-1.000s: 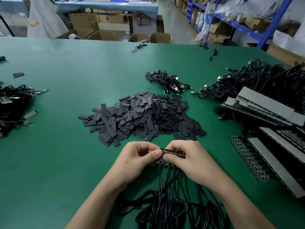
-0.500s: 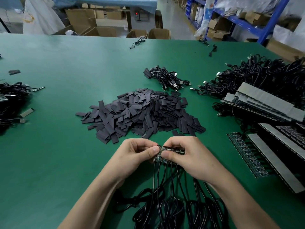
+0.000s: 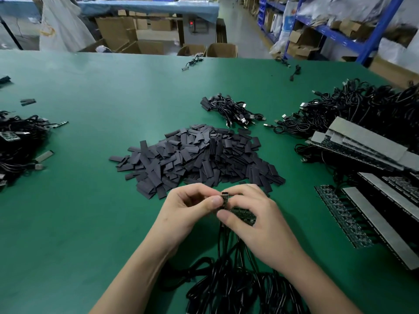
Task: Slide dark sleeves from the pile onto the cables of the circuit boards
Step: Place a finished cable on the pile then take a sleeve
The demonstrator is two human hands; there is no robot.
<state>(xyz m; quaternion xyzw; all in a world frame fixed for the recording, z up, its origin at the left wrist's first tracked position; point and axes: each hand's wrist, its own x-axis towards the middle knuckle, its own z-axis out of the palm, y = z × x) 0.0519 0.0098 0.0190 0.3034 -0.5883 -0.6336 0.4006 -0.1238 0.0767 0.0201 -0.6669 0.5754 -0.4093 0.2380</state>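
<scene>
Board strip (image 3: 243,215), level between both hands half a second ago, now sits lower and tilted; one small board (image 3: 225,197) now stands on end above it.
Left edge of table (image 3: 90,223): tangled black cable heap (image 3: 18,143).
Mid-table: pile of dark sleeves (image 3: 199,157), just beyond hands.
Near edge: left hand (image 3: 188,207), fingers curled, thumb and forefinger pinching small board.
Right hand (image 3: 256,220) curled round board strip, thumb across it.
Cables (image 3: 229,279) trail from boards to near edge, coiled.
Right edge: stacked board panels (image 3: 362,150).
</scene>
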